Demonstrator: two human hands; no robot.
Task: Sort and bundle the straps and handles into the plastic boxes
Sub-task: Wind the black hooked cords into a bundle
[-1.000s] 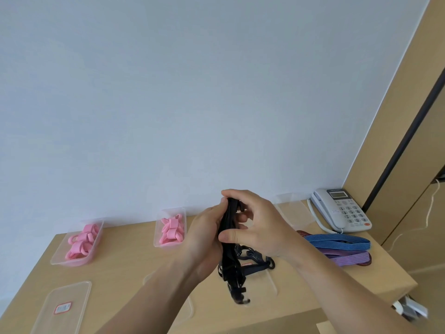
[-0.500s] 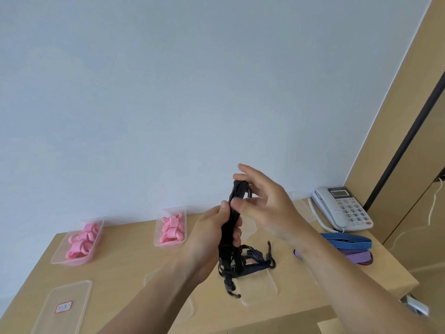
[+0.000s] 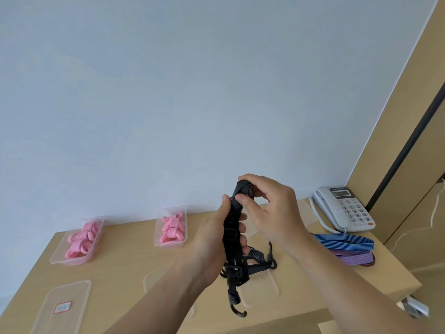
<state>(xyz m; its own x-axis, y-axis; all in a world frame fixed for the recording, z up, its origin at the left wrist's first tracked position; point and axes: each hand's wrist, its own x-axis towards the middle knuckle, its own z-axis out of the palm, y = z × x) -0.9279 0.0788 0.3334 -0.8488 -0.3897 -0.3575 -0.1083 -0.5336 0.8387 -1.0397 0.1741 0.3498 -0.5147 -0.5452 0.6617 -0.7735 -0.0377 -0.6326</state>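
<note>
Head view: left hand (image 3: pixel 212 239), right hand (image 3: pixel 277 213) grasp black strap bundle (image 3: pixel 232 237), partly hiding clear container (image 3: pixel 265 288); phone (image 3: pixel 346 208), blue straps (image 3: pixel 346 244) right.

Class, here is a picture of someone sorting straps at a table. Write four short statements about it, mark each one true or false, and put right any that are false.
1. The left hand and right hand both hold the black strap. True.
2. The left box holds blue handles. False: it holds pink handles.
3. A telephone stands at the right end of the table. True.
4. The blue strap lies inside a box. False: it lies on the table, next to the purple strap.
</note>
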